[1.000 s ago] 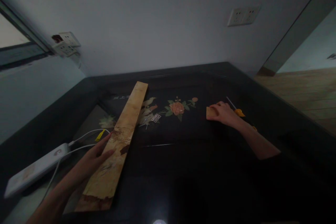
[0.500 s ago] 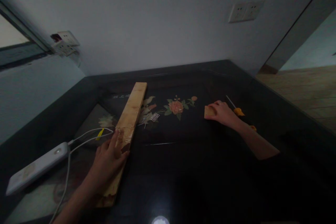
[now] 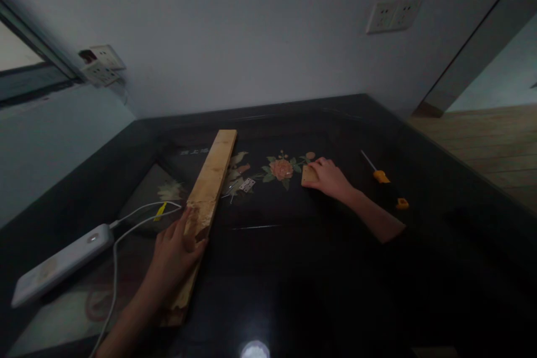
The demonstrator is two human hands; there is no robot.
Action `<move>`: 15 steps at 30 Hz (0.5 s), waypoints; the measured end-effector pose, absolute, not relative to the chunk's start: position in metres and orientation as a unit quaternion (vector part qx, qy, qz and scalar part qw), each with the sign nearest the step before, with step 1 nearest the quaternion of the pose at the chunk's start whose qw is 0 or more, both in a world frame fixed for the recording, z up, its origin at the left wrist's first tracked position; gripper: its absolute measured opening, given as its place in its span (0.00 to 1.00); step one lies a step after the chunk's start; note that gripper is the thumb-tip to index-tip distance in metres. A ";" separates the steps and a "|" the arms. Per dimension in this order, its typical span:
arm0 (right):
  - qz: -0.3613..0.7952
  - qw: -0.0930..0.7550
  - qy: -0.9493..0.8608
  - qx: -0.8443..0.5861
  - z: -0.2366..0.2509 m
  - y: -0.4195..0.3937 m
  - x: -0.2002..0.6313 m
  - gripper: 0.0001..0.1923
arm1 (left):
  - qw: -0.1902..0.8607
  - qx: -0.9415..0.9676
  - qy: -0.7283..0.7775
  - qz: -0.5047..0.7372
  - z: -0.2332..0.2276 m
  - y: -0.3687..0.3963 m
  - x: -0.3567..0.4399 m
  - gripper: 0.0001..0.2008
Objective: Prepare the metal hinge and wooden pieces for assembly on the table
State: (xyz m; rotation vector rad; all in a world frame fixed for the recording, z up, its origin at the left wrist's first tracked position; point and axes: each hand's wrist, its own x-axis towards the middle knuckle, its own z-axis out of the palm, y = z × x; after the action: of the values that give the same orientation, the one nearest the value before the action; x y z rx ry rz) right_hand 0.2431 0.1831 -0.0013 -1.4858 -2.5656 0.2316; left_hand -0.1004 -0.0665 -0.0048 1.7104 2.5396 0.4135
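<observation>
A long wooden board [image 3: 213, 170] lies on the dark tabletop, its near half rough and chipped. My left hand [image 3: 176, 249] grips this near half, thumb along the right edge and fingers over the top. Between the thumb and fingers of my right hand [image 3: 329, 179] is a small wooden block [image 3: 309, 174], held at the right of the printed flower. A metal hinge [image 3: 247, 184] and a few screws [image 3: 230, 194] lie just right of the board. Behind my right wrist rests a screwdriver [image 3: 384, 180] with a yellow and black handle.
At the left lies a white power strip [image 3: 62, 263] with a white cable [image 3: 115, 274] and a yellow tag [image 3: 160, 211]. The glossy black table [image 3: 268, 268] meets a wall with sockets [image 3: 394, 15]. A light reflects at the near edge.
My right hand has moved left with the wooden block, towards the printed flower, uncovering more of the screwdriver. My left hand stays on the board.
</observation>
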 end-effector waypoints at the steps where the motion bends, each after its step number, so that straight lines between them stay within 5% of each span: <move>1: 0.078 0.082 -0.864 -0.490 0.001 0.182 0.231 0.29 | 0.025 0.555 0.820 0.138 -0.005 -0.067 -0.100 0.39; 15: 0.100 0.113 -0.888 -0.434 0.003 0.209 0.074 0.30 | 0.008 0.586 0.784 0.204 -0.020 -0.069 -0.089 0.35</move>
State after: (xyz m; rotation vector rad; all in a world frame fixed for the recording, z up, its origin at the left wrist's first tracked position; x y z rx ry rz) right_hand 0.0738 0.2087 0.0031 -1.2725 -2.6070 0.2933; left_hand -0.0886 -0.0693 -0.0195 1.8332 2.4515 0.6364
